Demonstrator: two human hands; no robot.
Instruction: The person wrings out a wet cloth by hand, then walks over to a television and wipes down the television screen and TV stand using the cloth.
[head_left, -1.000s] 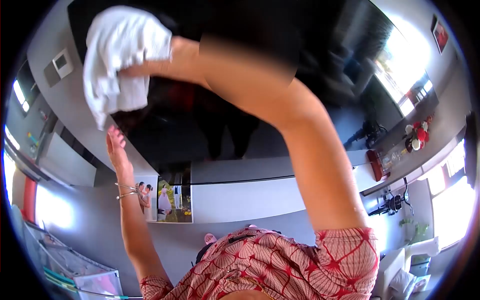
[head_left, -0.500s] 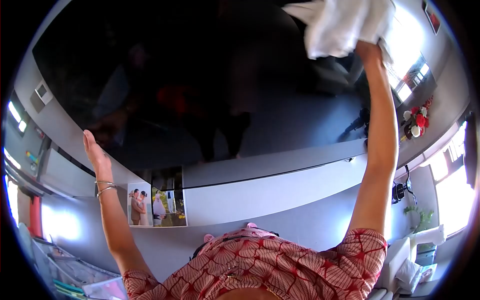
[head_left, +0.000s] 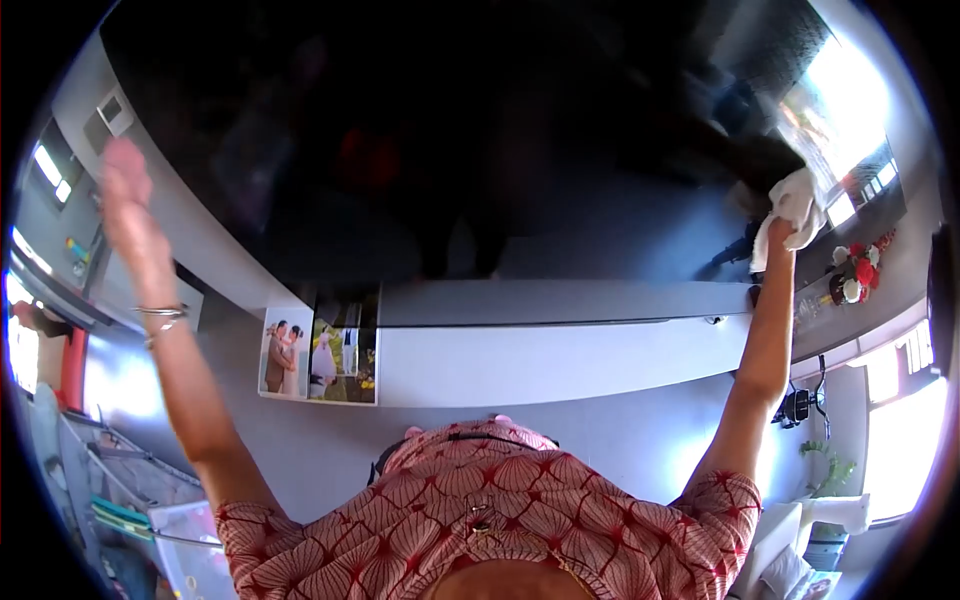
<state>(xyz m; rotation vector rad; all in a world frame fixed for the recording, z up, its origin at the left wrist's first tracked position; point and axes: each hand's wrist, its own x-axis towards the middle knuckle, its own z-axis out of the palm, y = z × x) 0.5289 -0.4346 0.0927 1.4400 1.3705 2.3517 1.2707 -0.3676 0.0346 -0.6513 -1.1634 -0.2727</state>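
A large glossy black screen [head_left: 480, 150] fills the upper part of the view and reflects the room. At its lower right side, my right hand [head_left: 779, 236] grips a crumpled white cloth [head_left: 796, 200] that rests against the glass. Off the screen's left edge, my left hand [head_left: 135, 215] is raised in front of the pale wall. Motion blurs it, but the fingers look stretched upward with nothing in them. Bracelets [head_left: 160, 312] circle that wrist.
Below the screen runs a white ledge [head_left: 530, 365]. Couple photos [head_left: 286, 352] stand at its left end. Red and white flowers [head_left: 858, 275] are at the right. A green plant [head_left: 828, 468] and a pale seat [head_left: 775, 535] sit lower right; a framed rack [head_left: 130, 475] is lower left.
My right hand has brought the cloth down from the top of the view to the screen's lower right. My left hand has moved up and left. The view has shifted slightly.
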